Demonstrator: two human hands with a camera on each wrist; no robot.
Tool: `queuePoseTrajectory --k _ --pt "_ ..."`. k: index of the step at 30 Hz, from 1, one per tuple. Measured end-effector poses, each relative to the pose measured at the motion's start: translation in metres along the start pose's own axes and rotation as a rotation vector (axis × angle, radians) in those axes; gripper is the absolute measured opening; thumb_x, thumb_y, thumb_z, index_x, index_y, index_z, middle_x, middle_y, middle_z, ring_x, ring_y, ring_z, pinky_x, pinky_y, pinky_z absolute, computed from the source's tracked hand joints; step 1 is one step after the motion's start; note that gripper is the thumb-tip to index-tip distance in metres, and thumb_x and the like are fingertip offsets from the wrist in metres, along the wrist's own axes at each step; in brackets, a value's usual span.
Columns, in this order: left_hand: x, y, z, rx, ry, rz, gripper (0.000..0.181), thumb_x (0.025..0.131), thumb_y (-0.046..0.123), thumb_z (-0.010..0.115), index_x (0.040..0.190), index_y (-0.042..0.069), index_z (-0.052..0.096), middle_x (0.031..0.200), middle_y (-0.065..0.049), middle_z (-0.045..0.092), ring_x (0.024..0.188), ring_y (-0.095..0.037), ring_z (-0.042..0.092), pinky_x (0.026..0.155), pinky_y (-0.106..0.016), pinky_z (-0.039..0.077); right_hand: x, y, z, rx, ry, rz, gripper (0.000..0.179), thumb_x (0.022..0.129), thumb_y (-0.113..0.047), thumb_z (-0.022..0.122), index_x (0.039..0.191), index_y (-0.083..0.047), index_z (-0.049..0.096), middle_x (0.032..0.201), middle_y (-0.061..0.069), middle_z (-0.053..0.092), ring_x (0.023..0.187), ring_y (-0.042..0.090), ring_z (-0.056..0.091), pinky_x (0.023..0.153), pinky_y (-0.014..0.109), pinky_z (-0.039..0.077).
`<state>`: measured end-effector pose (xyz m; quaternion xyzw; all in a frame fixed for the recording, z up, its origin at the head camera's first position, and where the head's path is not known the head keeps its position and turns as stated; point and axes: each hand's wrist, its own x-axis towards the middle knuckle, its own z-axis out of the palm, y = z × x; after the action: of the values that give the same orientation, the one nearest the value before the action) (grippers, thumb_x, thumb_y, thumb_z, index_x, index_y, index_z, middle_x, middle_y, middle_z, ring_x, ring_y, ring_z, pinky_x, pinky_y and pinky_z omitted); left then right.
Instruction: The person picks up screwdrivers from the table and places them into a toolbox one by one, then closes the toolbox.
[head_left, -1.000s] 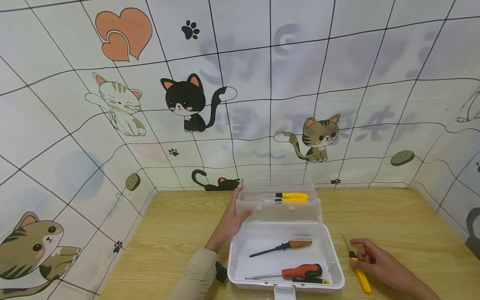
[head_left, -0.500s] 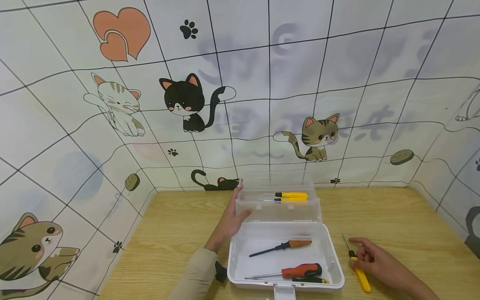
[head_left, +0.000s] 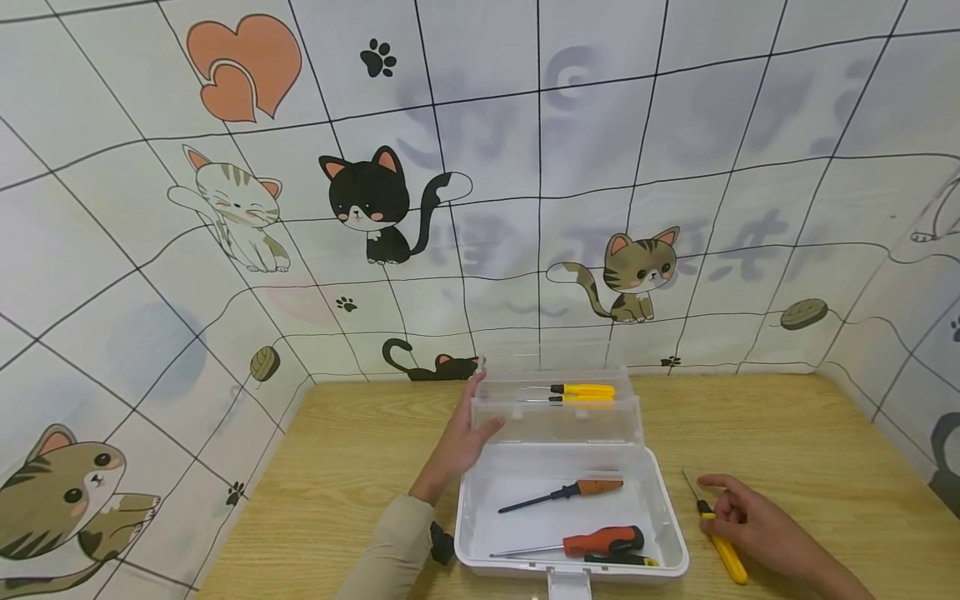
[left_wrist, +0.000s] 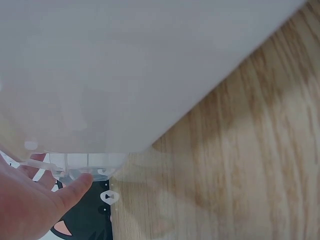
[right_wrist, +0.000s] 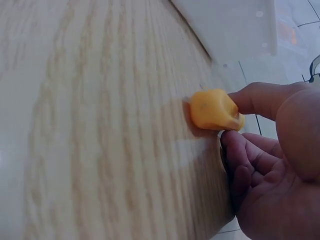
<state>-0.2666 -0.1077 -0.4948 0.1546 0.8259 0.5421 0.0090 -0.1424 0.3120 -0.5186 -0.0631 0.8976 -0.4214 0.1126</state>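
Observation:
My left hand (head_left: 456, 446) grips the left edge of the clear raised lid (head_left: 555, 423) of a white toolbox (head_left: 665, 500), thumb in front and fingers behind. In the left wrist view its thumb (left_wrist: 75, 190) lies against the clear plastic. Right of the box, my right hand (head_left: 761, 525) pinches a yellow-handled screwdriver (head_left: 727, 557) low over the table, its thin shaft pointing away. The right wrist view looks at the butt of the yellow handle (right_wrist: 215, 110), between thumb and fingers; the shaft is hidden there.
Inside the box lie a brown-handled screwdriver (head_left: 600, 487), a red-and-black screwdriver (head_left: 603, 542) and a black-and-yellow tool (head_left: 621, 561). Two yellow-handled screwdrivers show at the lid, including the upper one (head_left: 588, 390). A cat-patterned wall (head_left: 510, 250) rises behind the wooden table (head_left: 360, 442).
The yellow-handled screwdriver has turned slightly in my right hand, its tip shifting left and its butt right. My left hand and the toolbox stay where they were.

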Motion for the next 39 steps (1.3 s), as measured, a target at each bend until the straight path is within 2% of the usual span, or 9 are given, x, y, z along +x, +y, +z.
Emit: queuePoseTrajectory --k 5,10,13,17,28,36,39 --pt "0.0 -0.001 0.0 -0.006 0.002 0.001 0.074 0.097 0.027 0.063 0.154 0.042 0.018 0.164 -0.003 0.021 0.149 -0.03 0.022 0.115 -0.064 0.019 -0.001 0.0 0.003 -0.035 0.056 -0.045 0.053 0.089 -0.01 0.07 0.132 0.009 0.047 0.079 0.001 0.054 0.064 0.002 0.045 0.056 0.021 0.04" --pt "-0.001 0.004 0.0 -0.01 0.002 -0.006 0.075 0.098 0.023 0.063 0.157 0.034 0.018 0.163 -0.008 0.021 0.148 -0.033 0.022 0.115 -0.065 0.018 -0.001 0.0 0.005 -0.051 0.094 -0.033 0.046 0.087 -0.006 0.07 0.127 0.006 0.051 0.077 0.0 0.055 0.063 0.002 0.046 0.057 0.021 0.041" --pt "-0.006 0.019 -0.004 -0.017 -0.013 -0.012 0.074 0.098 0.019 0.062 0.157 0.027 0.018 0.163 -0.014 0.022 0.148 -0.036 0.023 0.115 -0.066 0.018 -0.001 -0.001 0.005 -0.057 0.099 -0.009 0.043 0.087 -0.006 0.07 0.124 0.004 0.053 0.077 0.0 0.055 0.063 0.002 0.046 0.057 0.021 0.04" --pt "-0.013 0.04 -0.009 -0.019 -0.036 -0.024 0.073 0.098 0.017 0.061 0.157 0.022 0.019 0.162 -0.016 0.022 0.148 -0.037 0.022 0.115 -0.066 0.019 0.0 -0.003 0.005 -0.065 0.097 0.012 0.042 0.087 -0.012 0.073 0.121 0.003 0.055 0.077 0.001 0.055 0.063 0.003 0.046 0.057 0.021 0.04" --pt "-0.014 0.041 -0.011 -0.019 -0.035 -0.019 0.073 0.099 0.018 0.06 0.158 0.023 0.018 0.163 -0.015 0.02 0.148 -0.036 0.022 0.116 -0.064 0.018 0.001 -0.006 0.007 -0.11 0.135 0.036 0.041 0.085 -0.015 0.076 0.117 0.0 0.056 0.076 0.0 0.057 0.061 0.003 0.047 0.057 0.021 0.041" --pt "-0.014 0.041 -0.011 -0.024 -0.036 -0.023 0.073 0.098 0.017 0.061 0.157 0.025 0.018 0.162 -0.016 0.022 0.147 -0.038 0.024 0.114 -0.065 0.02 0.003 -0.006 -0.001 -0.075 0.083 0.116 0.042 0.089 -0.019 0.072 0.122 0.001 0.056 0.083 0.001 0.063 0.067 0.008 0.053 0.061 0.022 0.045" --pt "-0.014 0.041 -0.01 -0.031 -0.031 -0.019 0.073 0.098 0.016 0.061 0.157 0.025 0.019 0.162 -0.016 0.022 0.147 -0.038 0.024 0.114 -0.065 0.019 0.004 -0.004 -0.006 -0.042 0.066 0.103 0.039 0.09 -0.015 0.069 0.123 0.002 0.057 0.085 0.003 0.065 0.067 0.008 0.054 0.061 0.022 0.047"
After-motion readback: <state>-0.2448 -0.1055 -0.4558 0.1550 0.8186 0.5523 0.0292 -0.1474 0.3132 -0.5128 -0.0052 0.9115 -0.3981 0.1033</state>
